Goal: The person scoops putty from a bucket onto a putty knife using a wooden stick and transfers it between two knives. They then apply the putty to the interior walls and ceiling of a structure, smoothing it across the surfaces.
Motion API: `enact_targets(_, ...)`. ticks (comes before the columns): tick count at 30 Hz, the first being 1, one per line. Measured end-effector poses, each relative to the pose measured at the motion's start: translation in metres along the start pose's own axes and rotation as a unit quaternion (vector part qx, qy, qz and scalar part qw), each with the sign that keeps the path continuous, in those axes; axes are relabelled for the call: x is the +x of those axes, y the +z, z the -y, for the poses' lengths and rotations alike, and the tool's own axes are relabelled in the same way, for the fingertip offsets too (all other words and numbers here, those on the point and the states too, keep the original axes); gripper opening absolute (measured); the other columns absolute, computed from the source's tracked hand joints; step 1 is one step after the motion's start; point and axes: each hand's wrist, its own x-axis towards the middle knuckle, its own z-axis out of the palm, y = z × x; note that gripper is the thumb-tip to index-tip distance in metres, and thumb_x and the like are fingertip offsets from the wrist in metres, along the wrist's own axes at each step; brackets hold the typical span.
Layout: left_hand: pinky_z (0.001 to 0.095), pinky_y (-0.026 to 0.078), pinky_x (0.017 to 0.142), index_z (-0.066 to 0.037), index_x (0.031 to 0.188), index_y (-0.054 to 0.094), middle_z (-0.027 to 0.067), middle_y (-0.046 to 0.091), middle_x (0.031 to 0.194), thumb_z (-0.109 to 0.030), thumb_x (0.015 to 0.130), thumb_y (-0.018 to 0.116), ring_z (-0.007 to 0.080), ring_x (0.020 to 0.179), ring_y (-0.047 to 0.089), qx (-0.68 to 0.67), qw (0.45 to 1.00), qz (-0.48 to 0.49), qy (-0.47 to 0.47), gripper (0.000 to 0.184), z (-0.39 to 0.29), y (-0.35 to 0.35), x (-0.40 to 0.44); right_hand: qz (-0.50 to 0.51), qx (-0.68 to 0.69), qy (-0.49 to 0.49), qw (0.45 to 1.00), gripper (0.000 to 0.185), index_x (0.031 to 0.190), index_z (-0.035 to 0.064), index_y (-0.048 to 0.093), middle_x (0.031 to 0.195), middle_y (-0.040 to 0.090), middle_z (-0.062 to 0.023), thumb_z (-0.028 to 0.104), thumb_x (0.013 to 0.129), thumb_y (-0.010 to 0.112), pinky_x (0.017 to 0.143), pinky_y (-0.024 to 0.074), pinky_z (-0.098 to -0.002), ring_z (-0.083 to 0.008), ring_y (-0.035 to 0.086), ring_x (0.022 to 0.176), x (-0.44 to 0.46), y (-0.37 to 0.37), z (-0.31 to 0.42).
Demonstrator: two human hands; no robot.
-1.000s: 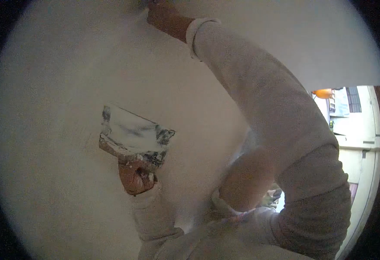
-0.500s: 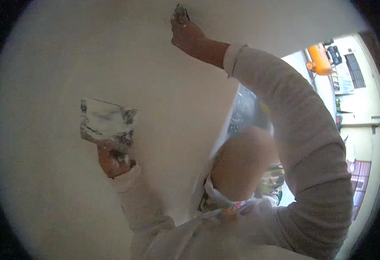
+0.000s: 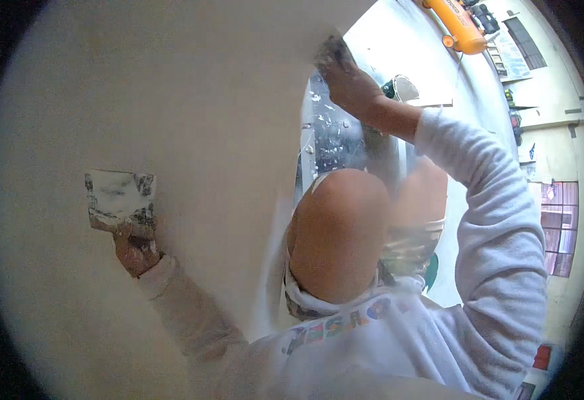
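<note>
At the left, my left hand [image 3: 136, 253] is closed around the lower edge of a flat blade [image 3: 120, 192] smeared with white paste and dark patches. My right hand [image 3: 352, 85], up near the right edge of a broad pale surface [image 3: 205, 120], grips a dark, smudged tool [image 3: 333, 51]. Blur and the fingers hide part of that tool, so its exact shape and whether it touches the surface are unclear. My bare knees, one of them large [image 3: 338, 233], are bent between the two arms.
A dark, white-spattered board or platform [image 3: 337, 137] lies beyond the knees. Farther back are a round container [image 3: 404, 88], an orange tank machine [image 3: 457, 27] and a barred window [image 3: 560, 227] in the far wall.
My right hand has moved right and down with its tool, to the pale surface's edge. My left hand and the blade appear farther left. More of the room and spattered board shows.
</note>
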Motion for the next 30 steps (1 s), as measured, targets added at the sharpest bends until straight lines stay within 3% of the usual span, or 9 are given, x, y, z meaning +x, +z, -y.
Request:
enact_targets(3,0.0362,0.055,0.071,0.004,0.123,0.041,0.0166,0.053,0.115,-0.010,0.071,0.064,0.0266,0.095,0.059,-0.029,0.999,-0.018,0.002,0.058,0.004,0.028,-0.008,0.198,0.063,0.002,0.978,0.028,0.097,0.0048,0.067,0.116,0.055,-0.0135,0.021,0.076,0.058,0.098,0.0307,-0.0544,-0.0325,0.046,0.113,-0.032,0.004,0.006)
enact_targets(9,0.0339,0.055,0.070,0.004,0.121,0.043,0.0161,0.055,0.113,-0.015,0.075,0.064,0.0241,0.094,0.060,0.001,0.999,0.048,0.003,0.054,0.024,0.042,-0.001,-0.103,0.189,0.121,0.969,0.031,0.109,0.0102,0.054,0.099,0.060,-0.0078,0.021,0.080,0.058,0.088,0.0415,-0.0411,-0.0209,0.054,0.102,-0.013,-0.028,0.003)
enact_targets(14,0.0369,0.048,0.086,0.001,0.125,0.042,0.0161,0.050,0.122,-0.017,0.075,0.061,0.0286,0.108,0.052,-0.043,0.989,0.130,0.051,0.057,0.006,0.051,-0.025,-0.298,0.155,-0.023,0.942,0.026,0.102,0.0132,0.058,0.108,0.058,-0.0050,0.021,0.077,0.061,0.091,0.0414,-0.0365,-0.0186,0.051,0.108,0.097,-0.090,-0.017)
enact_targets(18,0.0393,0.046,0.090,0.001,0.126,0.042,0.0173,0.048,0.125,-0.016,0.076,0.060,0.0317,0.114,0.049,-0.058,0.992,0.076,0.081,0.056,-0.013,0.054,-0.018,-0.357,0.046,-0.052,0.932,0.026,0.101,0.0126,0.064,0.111,0.060,-0.0052,0.018,0.075,0.064,0.093,0.0416,-0.0368,-0.0182,0.052,0.109,0.205,-0.146,-0.035)
enact_targets(22,0.0256,0.051,0.072,0.003,0.109,0.050,0.0130,0.060,0.106,-0.021,0.085,0.055,0.0189,0.091,0.061,0.075,0.981,0.085,0.159,0.035,-0.017,0.019,-0.017,-0.346,0.013,-0.033,0.937,0.028,0.104,0.0131,0.064,0.111,0.060,-0.0057,0.019,0.076,0.065,0.093,0.0416,-0.0374,-0.0204,0.053,0.110,0.314,-0.171,-0.036)
enact_targets(24,0.0258,0.050,0.073,0.003,0.110,0.049,0.0131,0.060,0.106,-0.018,0.083,0.057,0.0195,0.090,0.061,0.058,0.990,0.046,0.119,0.034,-0.022,0.019,-0.038,-0.341,0.256,-0.012,0.905,0.011,0.082,0.0133,0.067,0.101,0.060,-0.0047,0.017,0.072,0.065,0.090,0.0442,-0.0345,-0.0239,0.054,0.102,0.351,-0.178,-0.025)
enact_targets(27,0.0270,0.050,0.074,0.001,0.111,0.049,0.0134,0.060,0.106,-0.015,0.081,0.058,0.0202,0.090,0.062,0.330,0.904,0.063,0.264,0.036,-0.039,0.013,-0.055,-0.324,0.108,-0.086,0.936,0.014,0.088,0.0113,0.066,0.108,0.057,-0.0077,0.018,0.078,0.059,0.092,0.0426,-0.0335,-0.0260,0.055,0.102,0.350,-0.197,-0.029)
enact_targets(29,0.0282,0.051,0.073,0.001,0.106,0.052,0.0125,0.060,0.105,-0.010,0.080,0.057,0.0183,0.091,0.061,-0.051,0.995,0.042,0.071,0.029,-0.051,0.014,-0.064,-0.319,0.141,-0.049,0.936,0.016,0.091,0.0110,0.066,0.105,0.058,-0.0086,0.018,0.080,0.057,0.092,0.0423,-0.0342,-0.0253,0.055,0.101,0.372,-0.203,-0.018)
enact_targets(30,0.0282,0.051,0.073,0.001,0.106,0.052,0.0125,0.060,0.105,-0.010,0.080,0.057,0.0183,0.091,0.061,-0.052,0.994,0.054,0.083,0.029,-0.034,0.037,-0.059,-0.319,0.161,0.007,0.934,0.017,0.094,0.0107,0.065,0.103,0.060,-0.0096,0.018,0.082,0.055,0.092,0.0420,-0.0348,-0.0247,0.056,0.100,0.361,-0.180,-0.039)
